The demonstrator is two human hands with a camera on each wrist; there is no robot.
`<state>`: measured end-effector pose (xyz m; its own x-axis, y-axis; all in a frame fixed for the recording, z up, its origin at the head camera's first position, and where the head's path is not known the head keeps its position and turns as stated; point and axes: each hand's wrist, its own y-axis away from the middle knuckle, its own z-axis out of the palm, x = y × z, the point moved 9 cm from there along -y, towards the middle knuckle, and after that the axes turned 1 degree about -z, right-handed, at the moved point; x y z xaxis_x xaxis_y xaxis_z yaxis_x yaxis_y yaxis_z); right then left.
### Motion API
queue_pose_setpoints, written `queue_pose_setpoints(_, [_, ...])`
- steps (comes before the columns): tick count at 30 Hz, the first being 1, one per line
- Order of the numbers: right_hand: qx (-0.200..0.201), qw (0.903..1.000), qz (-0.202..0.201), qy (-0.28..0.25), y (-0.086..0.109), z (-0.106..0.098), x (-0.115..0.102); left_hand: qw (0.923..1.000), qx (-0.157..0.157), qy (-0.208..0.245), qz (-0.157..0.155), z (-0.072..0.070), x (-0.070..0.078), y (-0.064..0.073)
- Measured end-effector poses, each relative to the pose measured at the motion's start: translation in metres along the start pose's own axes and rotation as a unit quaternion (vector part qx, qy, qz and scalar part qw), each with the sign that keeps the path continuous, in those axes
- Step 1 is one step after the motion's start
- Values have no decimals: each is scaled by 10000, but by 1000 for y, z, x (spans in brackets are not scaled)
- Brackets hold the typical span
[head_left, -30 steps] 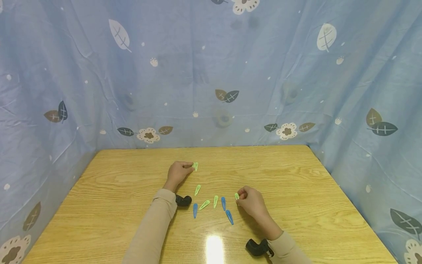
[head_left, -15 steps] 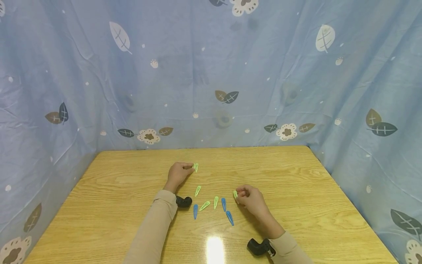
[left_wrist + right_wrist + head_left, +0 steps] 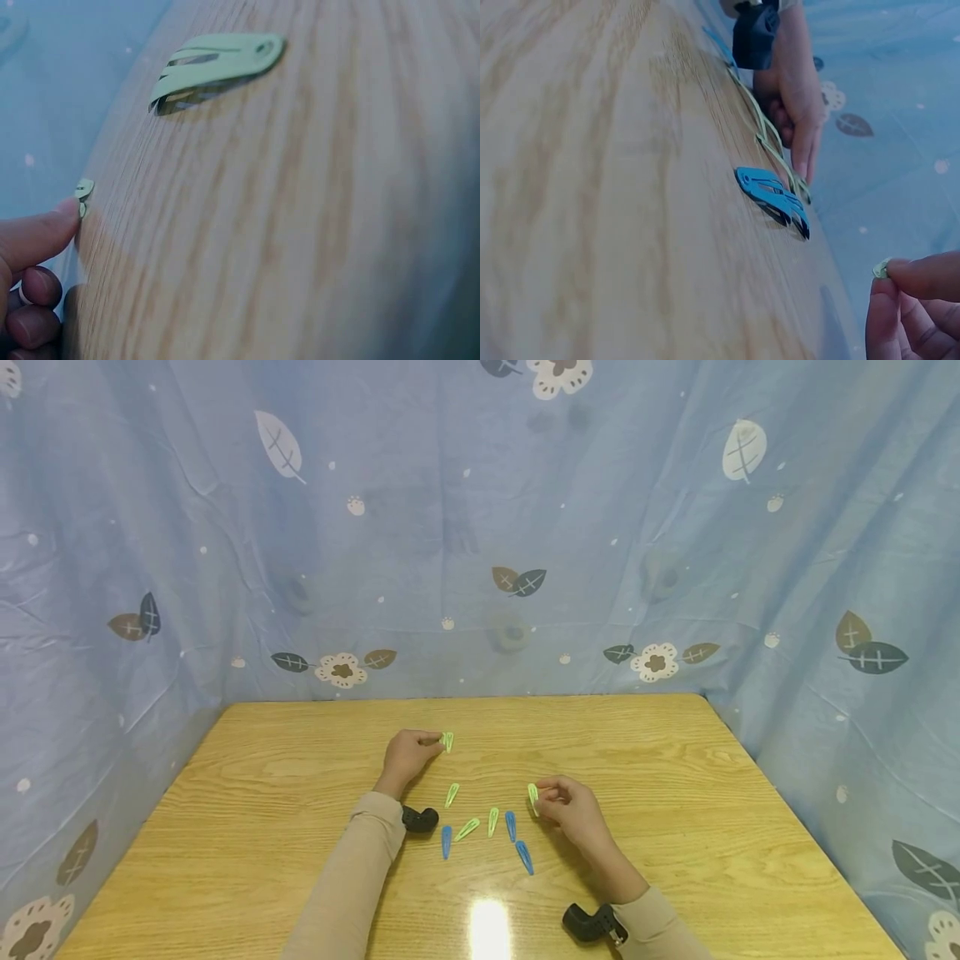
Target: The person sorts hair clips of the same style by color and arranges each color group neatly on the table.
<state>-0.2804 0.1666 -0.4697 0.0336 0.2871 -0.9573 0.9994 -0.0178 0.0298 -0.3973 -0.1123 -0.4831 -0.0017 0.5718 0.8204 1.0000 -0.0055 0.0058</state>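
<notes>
My left hand (image 3: 407,756) is at the far part of the table, thumb and finger pinching a light green snap hair clip (image 3: 443,740) whose end mostly hides behind them. A second green hair clip (image 3: 450,742) lies right beside it. My right hand (image 3: 576,810) pinches another green hair clip (image 3: 532,797) by its edge; in the right wrist view this clip (image 3: 881,268) shows between thumb and fingertip, off the wood. Between the hands lie green hair clips (image 3: 492,822) and blue hair clips (image 3: 510,827), several in all.
The wooden table (image 3: 300,877) runs back to a blue patterned curtain (image 3: 420,527), which also hangs at both sides. A black wrist device (image 3: 422,820) on the left arm sits close to a blue hair clip (image 3: 446,842). Another wrist device (image 3: 588,923) is on the right arm.
My right hand has moved slightly left and away from me with the green hair clip, which now shows more fully. The left hand stays at its two clips.
</notes>
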Motion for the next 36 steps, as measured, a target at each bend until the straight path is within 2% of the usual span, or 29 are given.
queue_pose_setpoints(6, [-18, 9999, 8, -161, -4, 3, 2, 10000, 9, -27, 27, -1, 2, 2])
queue_pose_setpoints(11, [-51, 9997, -159, -168, -7, 8, -4, 10000, -17, -26, -1, 0, 1, 0])
queue_pose_setpoints(20, [-269, 9986, -326, -324, -19, 26, -24, 10000, -42, -30, -42, 1, -1, -1])
queue_pose_setpoints(24, [-447, 9976, -364, -393, -17, 34, -45, 10000, -16, -63, -31, -1, -1, 0])
queue_pose_setpoints(27, [-482, 9971, -380, -449, -22, 39, -50, 10000, -3, -71, -26, -1, -1, 0])
queue_pose_setpoints(31, [-424, 9967, -404, -561, -39, 48, -42, 10000, -1, -29, -39, -1, -1, -1])
queue_pose_setpoints(36, [-424, 9960, -338, -708, -54, 56, -42, 10000, -29, 19, -7, 0, -1, -1])
